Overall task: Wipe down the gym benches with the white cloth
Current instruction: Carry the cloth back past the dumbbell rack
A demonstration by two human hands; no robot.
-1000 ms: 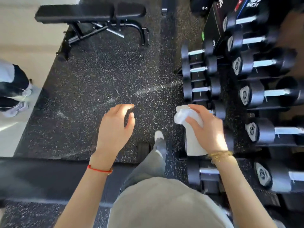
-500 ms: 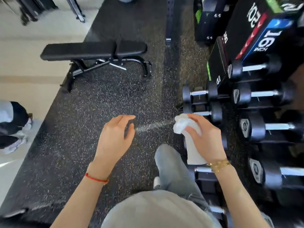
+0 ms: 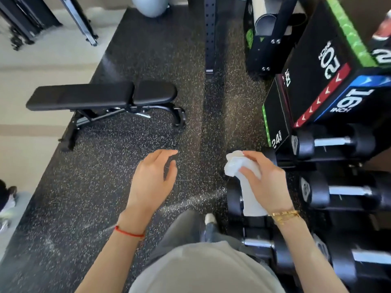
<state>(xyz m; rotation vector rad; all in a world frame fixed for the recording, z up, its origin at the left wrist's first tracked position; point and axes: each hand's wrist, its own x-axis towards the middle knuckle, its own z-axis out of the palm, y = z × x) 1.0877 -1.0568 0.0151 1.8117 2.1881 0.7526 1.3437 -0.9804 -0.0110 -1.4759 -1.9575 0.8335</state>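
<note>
Speckled black rubber flooring covers most of this gym, meeting a pale smooth floor along its left edge. Held over the right part of that rubber, a crumpled white cloth sticks out above the fingers of the right hand, which curls round it and round a white bottle-like shape reaching down toward the wrist; what that white shape is cannot be told for certain. A gold chain bracelet circles the right wrist. Beside it, apart from the cloth, the left hand hangs palm down with fingers loosely spread and slightly bent, holding nothing, a thin red string on its wrist. Well beyond both hands, near the left edge of the rubber, stands a flat black padded gym bench on a black metal frame, untouched. Along the right side, black dumbbells with chrome handles lie in rows on a rack, and behind them sit black plyometric boxes with white inch numbers. At the far edge rests a pale grey exercise ball.
</note>
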